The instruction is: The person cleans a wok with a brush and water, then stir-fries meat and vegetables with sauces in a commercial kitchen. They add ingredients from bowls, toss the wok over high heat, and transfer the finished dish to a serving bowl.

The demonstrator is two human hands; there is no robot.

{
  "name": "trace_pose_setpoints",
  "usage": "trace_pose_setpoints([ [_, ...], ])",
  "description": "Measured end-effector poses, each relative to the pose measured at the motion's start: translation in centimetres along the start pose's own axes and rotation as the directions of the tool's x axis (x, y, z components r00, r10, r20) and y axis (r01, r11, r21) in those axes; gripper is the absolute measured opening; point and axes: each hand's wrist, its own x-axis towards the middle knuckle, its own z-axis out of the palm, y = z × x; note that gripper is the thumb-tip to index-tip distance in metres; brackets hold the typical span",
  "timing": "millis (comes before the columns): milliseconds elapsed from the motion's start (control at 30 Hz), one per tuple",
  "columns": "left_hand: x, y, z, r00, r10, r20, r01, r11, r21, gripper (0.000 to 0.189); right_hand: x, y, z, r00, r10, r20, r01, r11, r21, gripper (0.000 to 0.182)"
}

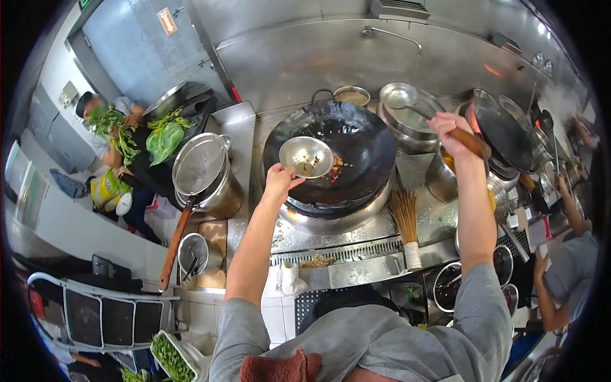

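Observation:
My left hand (pixel 280 180) grips the rim of a small steel bowl (pixel 312 144), which is above a black wok (pixel 353 124) on the burner. Dark bits and a little liquid lie in the bowl. Chopped red and brown pieces (pixel 338 166) are on the wok's surface, just right of the bowl. My right hand (pixel 451 131) is closed around the wooden handle of a steel ladle (pixel 400 95). The ladle's head is over a steel pot (pixel 403 142) of liquid, behind and right of the wok; whether it touches the liquid I cannot tell.
A bamboo wok brush (pixel 405 215) lies at the front right of the burner. Left stands a pot (pixel 226 196) topped by a wooden-handled strainer (pixel 199 164). A second wok (pixel 506 133) is tilted at right. Co-workers are at both sides; the left one handles leafy greens (pixel 114 126).

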Motion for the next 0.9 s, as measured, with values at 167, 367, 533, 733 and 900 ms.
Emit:
trace_pose_setpoints([
  [167, 3.6, -0.8, 3.1, 0.998, -0.033, 0.052, 0.031, 0.999, 0.039, 0.008, -5.4, 12.2, 1.3, 0.999, -0.045, -0.028, 0.048, 0.992, 0.114, 0.032],
  [367, 5.0, -1.9, 4.5, 0.985, -0.074, 0.156, 0.066, 0.996, 0.06, 0.012, -7.5, 20.3, -2.4, 0.993, -0.099, -0.063, 0.053, 0.858, -0.511, 0.014],
  [533, 5.4, -1.1, 4.0, 0.986, -0.068, 0.154, 0.053, 0.993, 0.104, 0.009, -8.5, 23.9, -4.4, 0.982, -0.182, -0.039, 0.05, 0.459, -0.887, 0.041],
  [733, 6.2, -0.3, 3.0, 0.949, 0.272, 0.158, -0.311, 0.728, 0.611, 0.011, -10.0, 26.6, -4.3, 0.938, -0.348, -0.017, -0.034, -0.043, -0.998, 0.058],
  [900, 3.0, 3.3, 3.4, 0.51, 0.714, 0.48, -0.682, -0.004, 0.732, 0.009, -11.2, 28.0, -8.3, 0.837, -0.476, 0.272, -0.133, -0.657, -0.742, 0.067],
])
